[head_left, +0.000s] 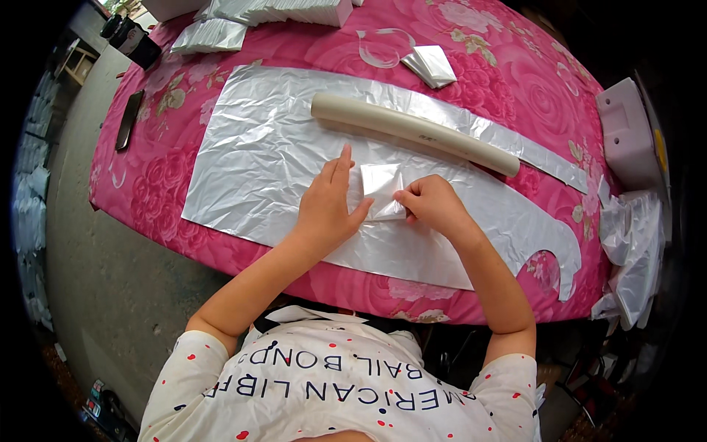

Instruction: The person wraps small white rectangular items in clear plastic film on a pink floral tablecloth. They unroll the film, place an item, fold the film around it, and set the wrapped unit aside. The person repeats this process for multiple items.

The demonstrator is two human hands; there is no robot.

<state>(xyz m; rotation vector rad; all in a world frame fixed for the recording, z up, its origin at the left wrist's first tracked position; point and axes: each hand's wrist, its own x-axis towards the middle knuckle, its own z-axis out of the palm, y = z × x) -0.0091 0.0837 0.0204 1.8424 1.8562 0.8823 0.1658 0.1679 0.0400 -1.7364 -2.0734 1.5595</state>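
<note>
A small folded square of shiny white plastic film (379, 180) lies on a large sheet of the same crinkled film (258, 147). My right hand (436, 208) pinches the small square's right edge between thumb and fingers. To its left my left hand (330, 202) is open, fingers stretched toward the far side, with the thumb tip at the square's lower left edge. Just beyond both hands a beige pipe (412, 132) rests across the sheet. At the right end the large sheet narrows into a curved cut-out, like a strap.
A pink rose-patterned cloth (508, 81) covers the table. Folded film squares (434, 65) and stacked packets (294, 11) lie at the far side. A dark bottle (131, 40) and black narrow object (129, 120) are left. A pale box (630, 132) and plastic bags (632, 250) stand right.
</note>
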